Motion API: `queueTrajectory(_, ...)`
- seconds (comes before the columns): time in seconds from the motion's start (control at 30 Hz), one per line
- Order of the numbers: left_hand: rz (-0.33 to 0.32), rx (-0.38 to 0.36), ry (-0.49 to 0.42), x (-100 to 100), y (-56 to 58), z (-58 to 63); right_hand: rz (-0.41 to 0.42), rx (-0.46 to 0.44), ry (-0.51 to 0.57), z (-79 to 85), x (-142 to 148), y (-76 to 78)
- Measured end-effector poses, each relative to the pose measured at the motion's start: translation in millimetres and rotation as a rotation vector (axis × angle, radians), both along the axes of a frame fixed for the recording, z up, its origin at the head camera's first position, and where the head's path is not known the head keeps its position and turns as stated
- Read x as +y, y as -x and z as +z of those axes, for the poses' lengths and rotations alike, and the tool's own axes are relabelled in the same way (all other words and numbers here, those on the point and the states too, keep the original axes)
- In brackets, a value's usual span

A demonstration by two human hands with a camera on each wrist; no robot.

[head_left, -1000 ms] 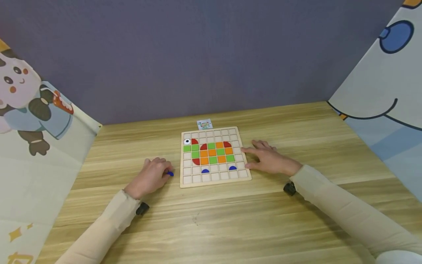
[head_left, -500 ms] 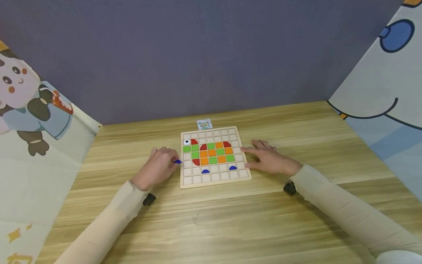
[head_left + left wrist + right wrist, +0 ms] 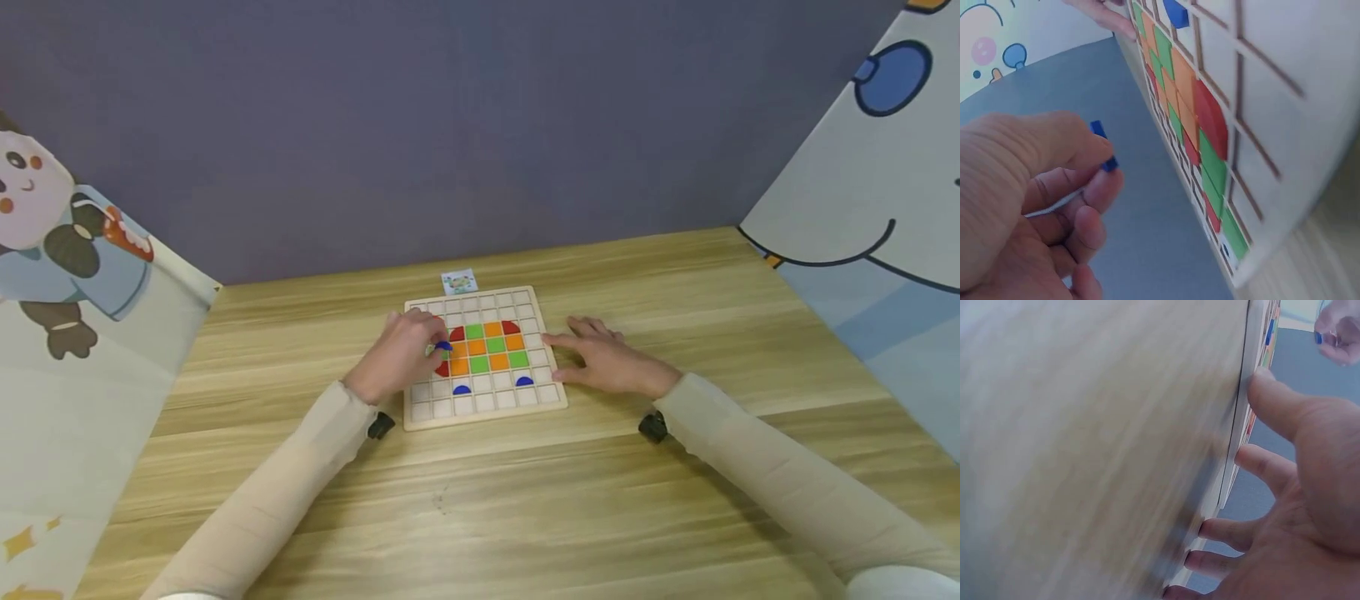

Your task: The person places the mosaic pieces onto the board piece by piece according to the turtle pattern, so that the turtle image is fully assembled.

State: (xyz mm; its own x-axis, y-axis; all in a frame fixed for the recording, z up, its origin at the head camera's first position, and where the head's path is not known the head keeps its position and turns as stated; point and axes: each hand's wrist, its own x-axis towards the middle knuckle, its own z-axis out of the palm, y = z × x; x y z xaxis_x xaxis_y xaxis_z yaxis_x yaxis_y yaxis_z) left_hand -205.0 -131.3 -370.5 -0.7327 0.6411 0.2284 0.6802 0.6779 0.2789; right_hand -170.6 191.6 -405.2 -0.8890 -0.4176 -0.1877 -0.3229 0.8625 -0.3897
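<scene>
Over the left part of the wooden grid board (image 3: 487, 407), my left hand (image 3: 401, 354) pinches a blue half-round tile (image 3: 1105, 145) between thumb and forefinger, held above the surface. Green, orange and red tiles fill cells in the board's middle, such as an orange tile (image 3: 477, 347). Two more blue half-round tiles lie lower down, one of them a right blue tile (image 3: 524, 381). My right hand (image 3: 611, 358) touches the board's right edge with spread thumb and forefinger, its other fingertips on the table. In the head view my left hand covers the round eye tile (image 3: 1225, 250).
A small picture card (image 3: 459, 282) lies on the wooden table (image 3: 510, 508) behind the board. A dark grey wall (image 3: 465, 133) rises at the back, and printed cartoon panels stand at left and right.
My left hand has moved right and away from me with the blue tile, from beside the board to over it. My right hand stays at the board's edge. The head view has shifted slightly.
</scene>
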Motion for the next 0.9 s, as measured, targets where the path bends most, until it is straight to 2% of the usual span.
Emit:
queueTrajectory(0.17, -0.076, 0.004, 0.025, 28.7, 9.4, 2.1, 0.001, -0.008, -0.002, 1.6, 0.5, 0.3)
queueTrajectory(0.43, -0.178, -0.024, 0.18, 83.8, 23.1, -1.6, 0.009, -0.009, -0.006, 2.1, -0.4, 1.4)
queueTrajectory(0.67, -0.18, -0.09, 0.249, 119.4, 33.9, -10.5, 0.023, -0.008, -0.001, 1.1, 1.3, 2.6)
queueTrajectory(0.8, -0.185, -0.128, 0.258, 128.5, 37.5, -13.1, 0.03, -0.01, 0.004, 1.0, 1.3, 3.3)
queueTrajectory(0.9, -0.183, -0.122, 0.268, 132.2, 39.5, -15.2, 0.029, -0.007, 0.005, 1.5, 1.8, 3.4)
